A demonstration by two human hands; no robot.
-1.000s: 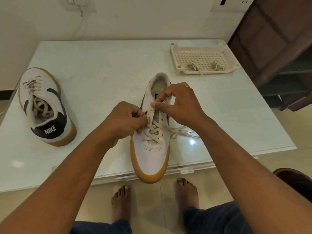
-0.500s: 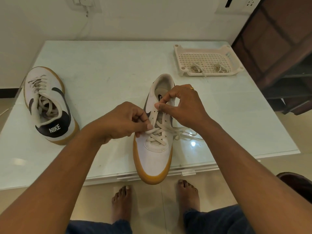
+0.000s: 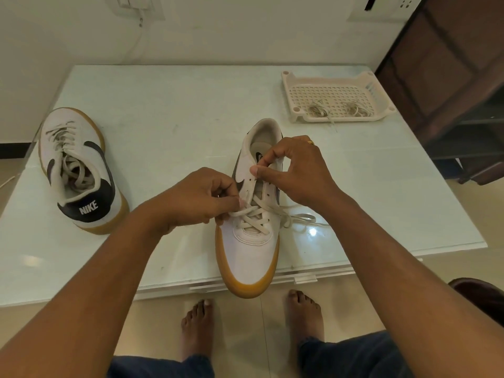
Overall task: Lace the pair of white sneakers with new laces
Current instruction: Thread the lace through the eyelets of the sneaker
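centre sneaker (image 3: 249, 249): white upper, gum sole, middle of frame on the desk (image 3: 169, 118). Toe points to the lower edge and hangs over the desk's near rim; heel points to the top of the frame.
lace (image 3: 253, 218): pale and flat, crossed through the lower eyelets only. The upper holes on the left flap show bare.
loose lace end (image 3: 302, 218): lies on the desk just right of the centre sneaker, near a glare spot.
left hand (image 3: 199, 197): fingers curled tight, thumb and forefinger pinching the lace at the left eyelet row, knuckles toward the left of the frame.
right hand (image 3: 297, 170): over the shoe opening. The thumb presses the outside of the left eyelet flap and the forefinger hooks inside, so it pinches the centre sneaker there. Cannot tell if a lace tip is also in that pinch.
ring (image 3: 310, 142): gold, on a right hand finger.
second sneaker (image 3: 79, 170): left of frame on the desk, well apart from the first. Heel marked NIKE faces lower right. Laced up, with slack lace piled in the opening.
tray (image 3: 343, 118): white perforated plastic, upper right of the desk.
lace bundles (image 3: 317, 110): two small coils in the tray's near part, one strand trailing over the front rim onto the desk.
feet (image 3: 197, 328): bare, on the tiled floor at lower centre, below the desk edge.
cabinet (image 3: 450, 77): dark wood, right edge of the frame.
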